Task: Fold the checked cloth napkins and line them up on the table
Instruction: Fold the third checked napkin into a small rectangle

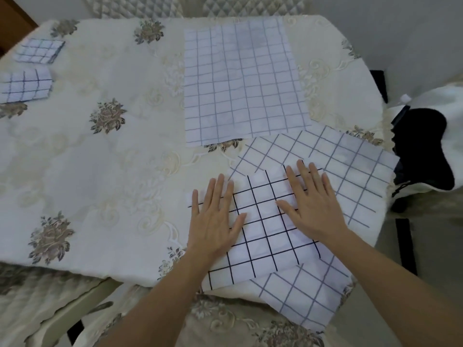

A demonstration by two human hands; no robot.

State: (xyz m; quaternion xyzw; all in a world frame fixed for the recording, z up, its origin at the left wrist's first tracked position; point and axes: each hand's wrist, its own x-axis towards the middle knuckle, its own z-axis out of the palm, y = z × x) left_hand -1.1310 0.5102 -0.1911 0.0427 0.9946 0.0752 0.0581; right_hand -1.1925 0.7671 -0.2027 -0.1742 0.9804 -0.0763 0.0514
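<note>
A white napkin with bold black checks (263, 231) lies near the table's front right edge, on top of a larger spread napkin with grey checks (350, 176). My left hand (215, 219) and my right hand (315, 204) both press flat on the black-checked napkin, fingers straight and spread. Another napkin (240, 81) lies spread out at the far middle of the table. Two small folded napkins sit at the far left, one (38, 51) behind the other (25, 85).
The table (100, 159) wears a cream embroidered cloth with floral motifs. A chair with a quilted back (190, 6) stands behind the table. A white and black bag (423, 146) sits off the right edge. A cushioned seat (225, 321) is below the front edge.
</note>
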